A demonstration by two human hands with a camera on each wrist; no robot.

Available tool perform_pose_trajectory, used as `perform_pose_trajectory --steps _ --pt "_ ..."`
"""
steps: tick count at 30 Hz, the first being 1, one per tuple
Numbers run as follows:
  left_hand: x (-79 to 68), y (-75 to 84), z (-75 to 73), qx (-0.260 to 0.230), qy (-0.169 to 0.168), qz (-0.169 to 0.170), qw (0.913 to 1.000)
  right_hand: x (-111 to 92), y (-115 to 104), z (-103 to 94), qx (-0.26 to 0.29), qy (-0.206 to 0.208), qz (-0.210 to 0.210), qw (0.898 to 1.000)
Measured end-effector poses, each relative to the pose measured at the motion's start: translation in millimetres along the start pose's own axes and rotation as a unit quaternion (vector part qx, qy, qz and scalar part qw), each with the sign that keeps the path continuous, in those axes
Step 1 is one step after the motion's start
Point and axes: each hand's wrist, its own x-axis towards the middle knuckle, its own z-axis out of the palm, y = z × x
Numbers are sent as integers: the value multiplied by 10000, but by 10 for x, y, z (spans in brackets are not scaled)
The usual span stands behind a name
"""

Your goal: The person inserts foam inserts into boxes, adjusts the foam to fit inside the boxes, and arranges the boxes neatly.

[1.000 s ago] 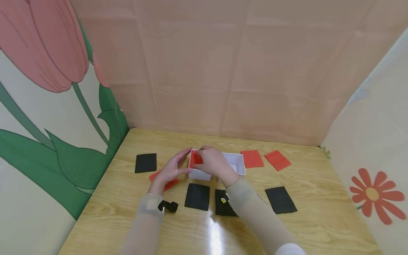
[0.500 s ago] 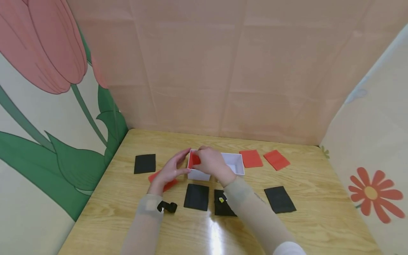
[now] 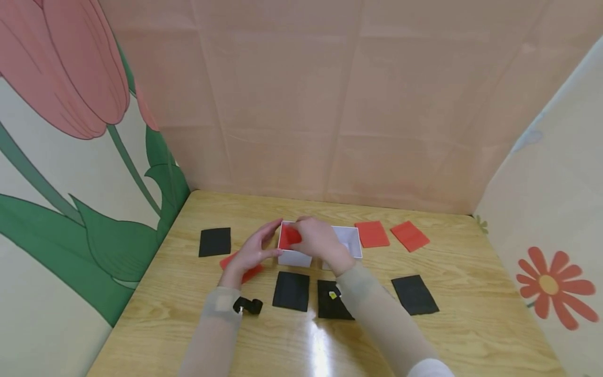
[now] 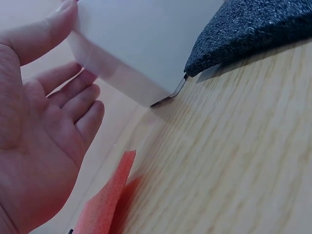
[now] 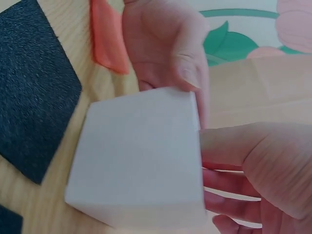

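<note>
A white open-topped box (image 3: 294,258) stands in the middle of the table, with a red foam sheet (image 3: 289,238) inside. My left hand (image 3: 254,250) holds its left end, thumb at the front corner and fingers along the side. In the left wrist view those fingers touch the box wall (image 4: 131,53). My right hand (image 3: 316,240) reaches down into the box from above. Its thumb and fingers pinch the red sheet, whose edge shows between them in the right wrist view; the fingertips are partly hidden by the box wall (image 5: 136,151).
A second white box (image 3: 356,244) stands just right. Two red foam squares (image 3: 372,234) lie beyond it; another red square (image 3: 252,273) lies under the left hand. Several black foam squares lie around, one (image 3: 291,291) in front, one (image 3: 214,242) left and one (image 3: 415,295) right.
Both hands stay at the box, the left hand unmoved. The right hand shifts only slightly within it, and slightly more of the red sheet shows now than half a second ago.
</note>
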Motion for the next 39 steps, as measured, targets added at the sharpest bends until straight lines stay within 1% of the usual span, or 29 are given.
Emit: perform_pose_trajectory --steps 4,10,18,20,30,39 --pt "-9 6 3 25 -29 -1 10000 -54 84 -83 124 -167 -19 9998" --pt "-21 16 1 17 -12 -76 10000 -105 178 -154 69 -334 -42 9994" --pt "-26 -8 0 -36 -25 -35 10000 -94 158 -155 -228 -610 -236 9976" --pt "-27 -8 1 -35 -19 -33 10000 -90 151 -152 -274 -653 -230 9972" --pt "-20 23 8 32 -43 -40 10000 -88 146 -157 -254 -679 -234 9971" --pt "-17 -6 -2 41 -24 13 10000 -83 127 -150 -407 -651 -121 9970"
